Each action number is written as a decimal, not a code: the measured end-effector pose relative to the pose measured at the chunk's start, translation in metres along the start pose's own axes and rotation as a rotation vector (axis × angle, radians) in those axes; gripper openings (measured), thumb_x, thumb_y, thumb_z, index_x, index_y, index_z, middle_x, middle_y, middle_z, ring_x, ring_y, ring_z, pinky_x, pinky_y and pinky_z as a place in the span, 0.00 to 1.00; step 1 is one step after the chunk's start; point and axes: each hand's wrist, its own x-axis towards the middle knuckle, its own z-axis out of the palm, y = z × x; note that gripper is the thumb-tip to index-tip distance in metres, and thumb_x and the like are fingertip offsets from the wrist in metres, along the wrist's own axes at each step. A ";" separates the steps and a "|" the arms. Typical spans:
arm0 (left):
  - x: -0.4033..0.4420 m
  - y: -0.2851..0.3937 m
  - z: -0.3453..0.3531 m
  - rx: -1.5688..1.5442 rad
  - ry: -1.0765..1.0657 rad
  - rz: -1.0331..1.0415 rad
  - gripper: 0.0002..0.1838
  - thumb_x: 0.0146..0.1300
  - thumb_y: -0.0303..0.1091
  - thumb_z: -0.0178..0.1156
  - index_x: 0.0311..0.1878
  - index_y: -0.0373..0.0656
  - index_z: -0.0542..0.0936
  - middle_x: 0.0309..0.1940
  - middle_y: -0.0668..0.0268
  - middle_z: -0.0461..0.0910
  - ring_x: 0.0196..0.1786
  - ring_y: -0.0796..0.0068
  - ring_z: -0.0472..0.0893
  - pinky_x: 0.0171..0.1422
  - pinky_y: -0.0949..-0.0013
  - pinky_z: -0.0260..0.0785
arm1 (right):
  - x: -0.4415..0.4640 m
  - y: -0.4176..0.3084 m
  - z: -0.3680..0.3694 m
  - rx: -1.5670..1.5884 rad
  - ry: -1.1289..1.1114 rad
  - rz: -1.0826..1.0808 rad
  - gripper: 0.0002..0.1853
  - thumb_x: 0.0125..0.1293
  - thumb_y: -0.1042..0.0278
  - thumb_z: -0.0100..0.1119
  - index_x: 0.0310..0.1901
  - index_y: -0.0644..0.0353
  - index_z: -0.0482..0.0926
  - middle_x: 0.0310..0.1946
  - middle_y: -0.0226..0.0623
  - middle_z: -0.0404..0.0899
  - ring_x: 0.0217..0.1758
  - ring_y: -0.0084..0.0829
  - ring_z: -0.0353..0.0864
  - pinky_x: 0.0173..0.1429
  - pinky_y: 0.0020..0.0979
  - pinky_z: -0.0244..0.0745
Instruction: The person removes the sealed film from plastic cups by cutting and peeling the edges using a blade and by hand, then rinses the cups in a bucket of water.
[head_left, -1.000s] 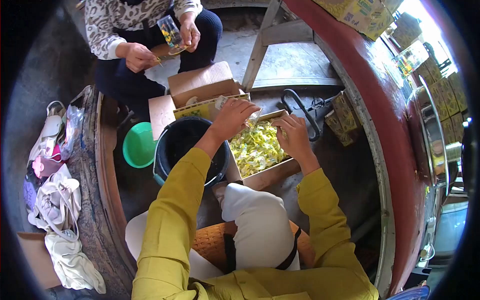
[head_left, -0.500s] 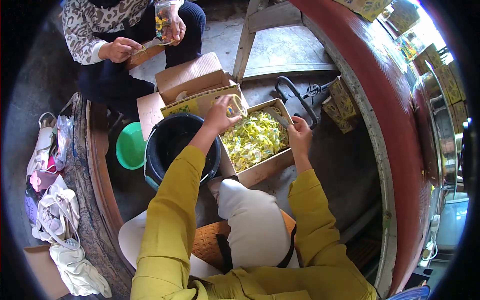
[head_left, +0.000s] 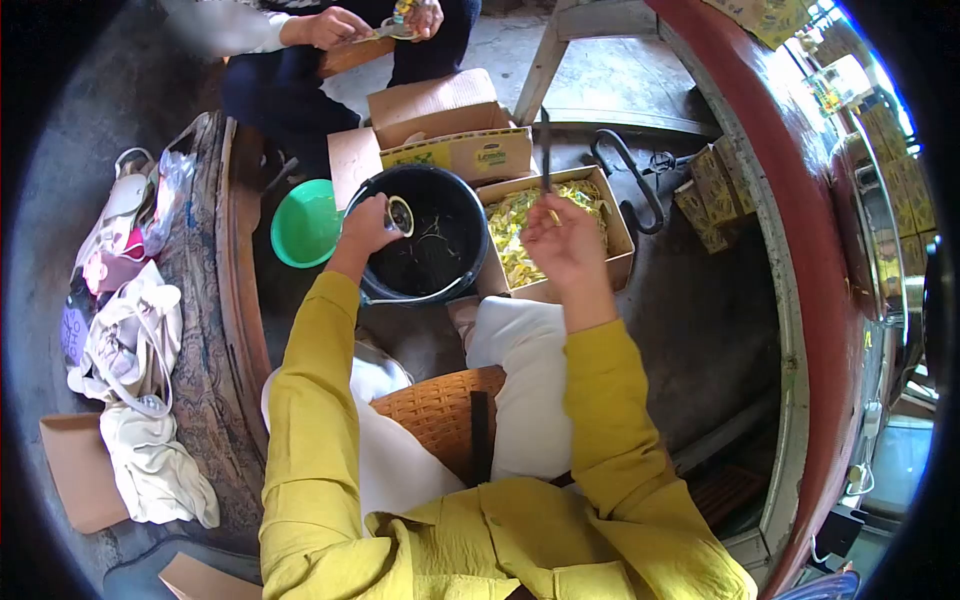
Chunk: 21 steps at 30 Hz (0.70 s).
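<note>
My left hand [head_left: 366,236] is closed around a small see-through jar [head_left: 402,216], its round mouth tipped over the black bucket [head_left: 474,262]. A few thin pale strips lie on the bucket's dark bottom. In my right hand [head_left: 566,242] is a knife [head_left: 546,150], its dark narrow blade pointing up and away from me. That hand is above the near part of an open cardboard box [head_left: 622,268], which is full of yellow and clear plastic scraps [head_left: 512,240].
Left of the bucket is a green basin [head_left: 304,224]. Behind it stands an open carton [head_left: 430,105]. Across from me, a person's hands [head_left: 335,28] hold a small container. A bent black metal bar [head_left: 640,190] and small boxes [head_left: 715,195] lie right. Bags [head_left: 130,320] lie left.
My left hand has moved the jar left, from the scrap box to over the bucket. My right hand has lifted the knife out of the scraps, and its blade now points up. The view has shifted.
</note>
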 end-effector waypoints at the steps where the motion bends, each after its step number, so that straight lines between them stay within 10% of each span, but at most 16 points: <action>1: -0.008 -0.004 -0.001 0.037 0.004 -0.024 0.29 0.38 0.46 0.68 0.42 0.41 0.69 0.37 0.55 0.75 0.44 0.54 0.75 0.45 0.57 0.68 | 0.001 0.014 0.007 0.042 -0.017 0.057 0.02 0.54 0.72 0.55 0.30 0.55 0.75 0.23 0.30 0.74 0.28 0.25 0.72 0.34 0.27 0.64; 6: -0.022 0.001 -0.012 0.298 -0.085 0.018 0.27 0.39 0.47 0.66 0.41 0.42 0.72 0.37 0.57 0.76 0.44 0.58 0.75 0.47 0.58 0.70 | 0.005 0.039 0.008 -0.037 0.018 0.054 0.12 0.51 0.70 0.58 0.39 0.48 0.73 0.26 0.23 0.72 0.30 0.21 0.70 0.36 0.27 0.62; 14: 0.003 -0.006 0.044 -0.123 -0.269 -0.039 0.29 0.34 0.46 0.67 0.38 0.35 0.75 0.36 0.47 0.77 0.39 0.50 0.77 0.45 0.59 0.70 | 0.015 0.035 -0.014 -0.059 0.020 -0.162 0.13 0.52 0.70 0.57 0.41 0.49 0.73 0.23 0.20 0.71 0.26 0.17 0.69 0.30 0.22 0.62; 21: -0.008 -0.017 0.069 -0.550 -0.151 -0.494 0.24 0.51 0.48 0.61 0.41 0.36 0.73 0.32 0.52 0.77 0.33 0.62 0.79 0.34 0.64 0.72 | 0.008 0.033 -0.005 0.024 0.050 -0.208 0.14 0.52 0.70 0.56 0.42 0.46 0.73 0.26 0.17 0.73 0.26 0.16 0.68 0.28 0.20 0.60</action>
